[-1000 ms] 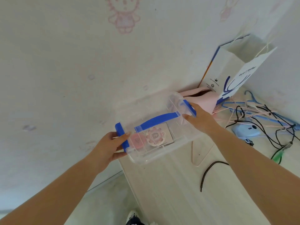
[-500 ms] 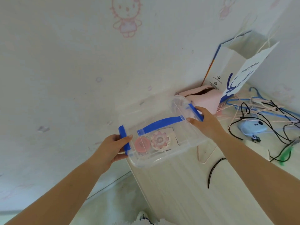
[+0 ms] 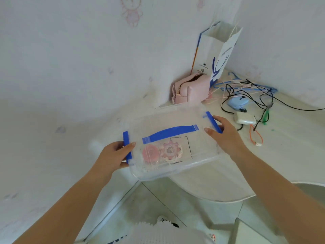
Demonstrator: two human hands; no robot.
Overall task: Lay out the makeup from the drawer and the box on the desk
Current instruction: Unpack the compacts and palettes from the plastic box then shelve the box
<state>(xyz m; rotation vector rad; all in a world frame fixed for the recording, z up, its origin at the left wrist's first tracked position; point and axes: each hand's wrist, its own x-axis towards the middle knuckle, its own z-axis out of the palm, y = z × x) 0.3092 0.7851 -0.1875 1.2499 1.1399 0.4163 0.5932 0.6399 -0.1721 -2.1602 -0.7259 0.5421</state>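
Note:
A clear plastic box (image 3: 175, 166) with a closed lid, a blue carry handle (image 3: 169, 133) and blue end clips is held over the near left end of the pale desk (image 3: 290, 155). My left hand (image 3: 113, 155) grips its left end at the blue clip (image 3: 127, 147). My right hand (image 3: 226, 136) grips the right end at the other clip (image 3: 212, 121). Through the lid show a round pink compact (image 3: 150, 153) and a pink flower-shaped compact (image 3: 171, 150) on a white card.
A pink pouch (image 3: 191, 90) and a white paper bag (image 3: 214, 55) stand in the desk's back corner against the wall. Tangled black cables and blue and pink hangers (image 3: 249, 88), a light blue device (image 3: 238, 101), a white charger (image 3: 244, 118) and an orange loop (image 3: 256, 136) lie at the right.
The box, held by both hands, has come nearer to me and lower, toward the desk's near edge. Both grips are unchanged.

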